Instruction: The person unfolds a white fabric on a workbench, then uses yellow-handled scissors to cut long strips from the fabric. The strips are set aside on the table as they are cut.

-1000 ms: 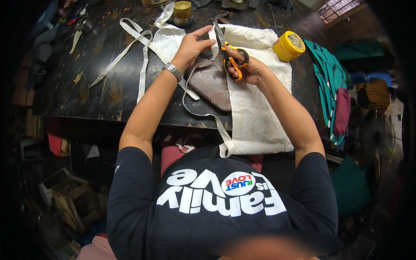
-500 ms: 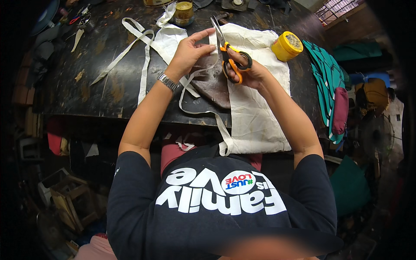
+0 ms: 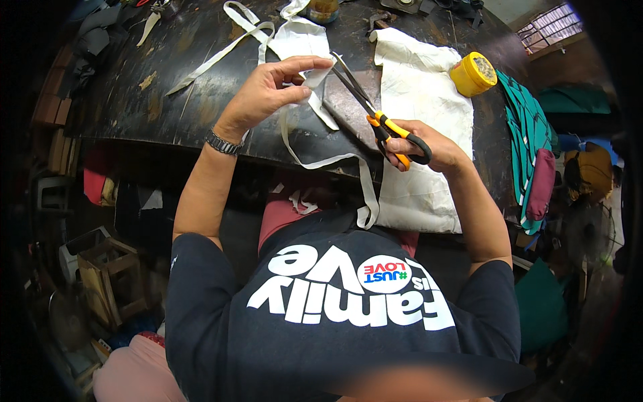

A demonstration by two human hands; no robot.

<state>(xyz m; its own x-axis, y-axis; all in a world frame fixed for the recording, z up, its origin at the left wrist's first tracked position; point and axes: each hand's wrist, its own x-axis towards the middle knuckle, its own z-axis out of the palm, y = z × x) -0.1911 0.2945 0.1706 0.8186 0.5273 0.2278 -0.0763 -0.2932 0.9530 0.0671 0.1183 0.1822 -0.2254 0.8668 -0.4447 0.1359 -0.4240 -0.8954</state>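
My left hand (image 3: 264,90) is raised over the table's near part, thumb and forefinger pinching the end of a thin white cloth strip (image 3: 317,75). From there the strip (image 3: 328,161) loops down past the table edge toward my lap. My right hand (image 3: 429,144) grips scissors (image 3: 380,115) with orange and black handles. Their blades are slightly parted and point up and left, with the tips close to the pinched cloth. Beneath and beyond the scissors lies a large piece of off-white cloth (image 3: 425,87), hanging over the near edge.
More white cloth (image 3: 298,39) and a long strip (image 3: 213,61) lie on the dark worn table (image 3: 127,110). A yellow tub (image 3: 473,74) stands on the off-white cloth. Folded green cloth (image 3: 519,127) hangs at the right edge, beside a maroon roll (image 3: 540,184). A glass jar (image 3: 323,10) is farther back.
Both hands have come nearer to me and farther apart, the left moving left and the right moving right with the scissors. The strip is still pinched. The view has shifted slightly.
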